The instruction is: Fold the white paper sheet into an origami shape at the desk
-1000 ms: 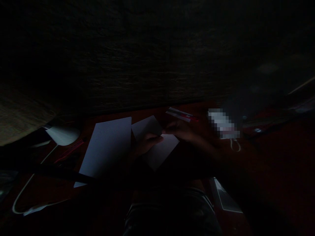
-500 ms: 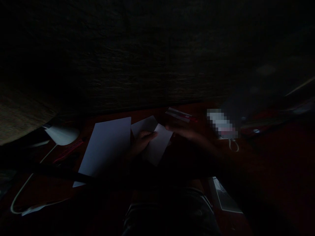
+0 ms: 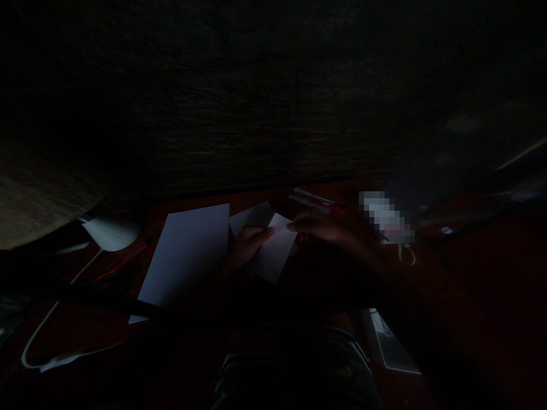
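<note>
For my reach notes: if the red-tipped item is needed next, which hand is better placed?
Probably the right hand: just below the red-tipped item in view. The left hand, also on the paper, is farther away.

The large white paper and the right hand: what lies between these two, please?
In the head view, the left hand lies there, and the smaller white paper which it and the right hand hold, with greyer paper showing behind.

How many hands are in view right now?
2: the left hand holds the folded paper by its left side; the right hand touches its upper right edge. Deep shadow may hide others.
</note>
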The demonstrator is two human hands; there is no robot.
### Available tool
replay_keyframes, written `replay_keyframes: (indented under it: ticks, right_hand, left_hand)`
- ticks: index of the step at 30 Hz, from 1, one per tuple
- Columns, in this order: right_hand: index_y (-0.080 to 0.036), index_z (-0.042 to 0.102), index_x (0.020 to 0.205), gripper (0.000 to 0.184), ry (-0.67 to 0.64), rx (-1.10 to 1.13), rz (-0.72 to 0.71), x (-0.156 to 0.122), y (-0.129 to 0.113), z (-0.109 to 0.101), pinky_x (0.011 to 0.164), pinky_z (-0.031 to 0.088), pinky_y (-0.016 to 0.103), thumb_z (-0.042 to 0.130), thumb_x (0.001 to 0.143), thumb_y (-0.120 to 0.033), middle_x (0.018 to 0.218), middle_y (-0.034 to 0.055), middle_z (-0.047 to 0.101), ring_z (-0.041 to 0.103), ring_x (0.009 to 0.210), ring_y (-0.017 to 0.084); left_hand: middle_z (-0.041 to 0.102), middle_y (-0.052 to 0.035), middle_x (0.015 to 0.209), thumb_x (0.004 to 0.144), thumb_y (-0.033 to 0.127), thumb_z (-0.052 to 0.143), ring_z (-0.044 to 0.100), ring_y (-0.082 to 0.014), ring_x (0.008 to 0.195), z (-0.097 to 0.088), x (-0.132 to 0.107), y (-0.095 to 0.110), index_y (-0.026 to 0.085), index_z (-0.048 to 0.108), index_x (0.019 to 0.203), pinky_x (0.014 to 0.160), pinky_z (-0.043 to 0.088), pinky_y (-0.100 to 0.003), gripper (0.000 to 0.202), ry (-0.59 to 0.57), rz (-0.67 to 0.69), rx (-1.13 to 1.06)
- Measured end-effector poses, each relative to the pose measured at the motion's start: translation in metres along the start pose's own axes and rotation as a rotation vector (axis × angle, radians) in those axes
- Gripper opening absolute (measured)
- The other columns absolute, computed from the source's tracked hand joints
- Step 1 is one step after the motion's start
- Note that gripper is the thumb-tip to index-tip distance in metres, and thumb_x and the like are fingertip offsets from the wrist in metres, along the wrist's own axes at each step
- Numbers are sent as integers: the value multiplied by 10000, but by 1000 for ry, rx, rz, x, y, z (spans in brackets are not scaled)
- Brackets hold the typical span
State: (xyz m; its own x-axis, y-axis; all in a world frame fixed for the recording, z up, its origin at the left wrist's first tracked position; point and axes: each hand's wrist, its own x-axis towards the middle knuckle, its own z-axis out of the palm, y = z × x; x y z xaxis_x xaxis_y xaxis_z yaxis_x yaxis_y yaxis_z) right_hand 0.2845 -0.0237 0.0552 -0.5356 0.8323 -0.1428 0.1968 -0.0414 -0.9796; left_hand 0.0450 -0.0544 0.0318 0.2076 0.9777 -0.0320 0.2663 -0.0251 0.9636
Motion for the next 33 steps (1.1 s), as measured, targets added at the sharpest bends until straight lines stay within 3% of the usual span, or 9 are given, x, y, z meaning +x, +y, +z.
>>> replay_keyframes:
  ticks: [3,9,13,16,20,26,33]
  right_hand:
    - [-188,660,692,510,-22,-51,13,0,1,-3,519,439,258,817,718,-673,622,10,654,579,537,122]
    - [-203,650,717,516,20,-88,-51,0,2,-4,573,462,288,818,718,-691,682,19,658,609,622,157]
    - [-210,707,858,514,78,-79,-140,0,-4,7,644,475,304,777,740,-706,844,34,699,627,750,180]
    - [-195,660,763,555,91,-141,-154,3,-3,18,596,394,281,718,763,-747,735,2,617,544,684,151]
    - [-201,550,632,621,101,-256,-120,8,3,24,546,279,273,652,777,-796,604,-39,452,413,595,118]
    - [-189,612,696,602,122,-377,-192,8,5,22,602,337,289,514,909,-744,654,-3,557,504,635,146]
    - [-186,624,716,559,192,-420,-316,8,4,24,629,380,274,492,965,-668,686,11,606,538,667,147]
  left_hand:
    - [395,31,574,696,767,718,406,-134,632,-1,0,1,184,539,540,591,311,-277,629,15,0,5]
    - [310,43,567,691,784,707,339,-114,599,-2,1,3,203,417,499,568,268,-274,677,-1,23,7]
    - [276,48,566,705,788,686,288,-103,577,0,-1,5,209,376,495,547,222,-273,690,-113,23,27]
    - [291,50,558,710,801,674,286,-104,572,6,-3,8,207,398,502,545,224,-273,688,-198,13,42]
    - [289,54,551,700,812,684,288,-106,571,12,-5,10,208,416,506,555,246,-276,689,-163,9,54]
    - [299,52,556,693,827,676,313,-110,576,13,-3,8,209,418,505,556,250,-279,695,-146,-6,81]
    - [363,40,581,712,824,642,360,-122,601,11,-2,5,198,487,555,555,273,-265,664,-145,-35,89]
